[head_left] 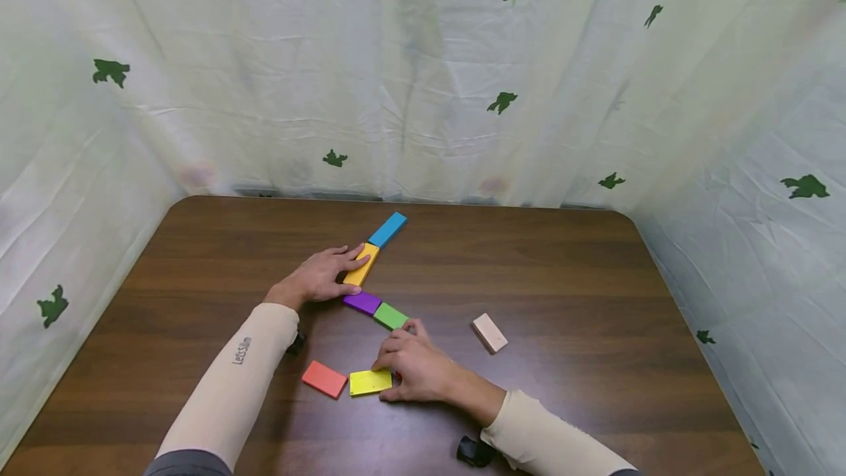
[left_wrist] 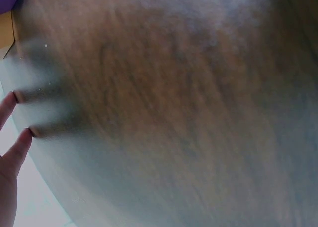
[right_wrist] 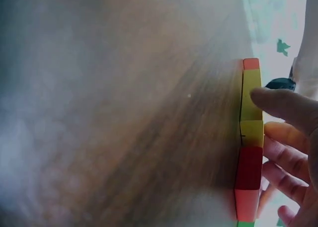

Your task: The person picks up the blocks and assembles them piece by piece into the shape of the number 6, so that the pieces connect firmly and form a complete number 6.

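Observation:
In the head view, my left hand (head_left: 324, 275) rests on an orange-yellow block (head_left: 358, 270), fingers fairly straight, thumb at its near end. A blue block (head_left: 388, 229) continues the line beyond it. Below the thumb lie a purple block (head_left: 363, 303) and a green block (head_left: 390, 316), end to end. With thumb and index finger on opposite sides, my right hand (head_left: 416, 366) pinches a bright yellow block (head_left: 367, 383). A red block (right_wrist: 249, 168) shows beside the yellow one in the right wrist view; from the head it is mostly hidden by that hand.
A coral block (head_left: 324, 379) lies just left of the yellow one. Off to the right is a pale wooden block (head_left: 490, 333). All sit on a brown wooden table (head_left: 562, 270), with a white curtain (head_left: 410, 79) around its back and sides.

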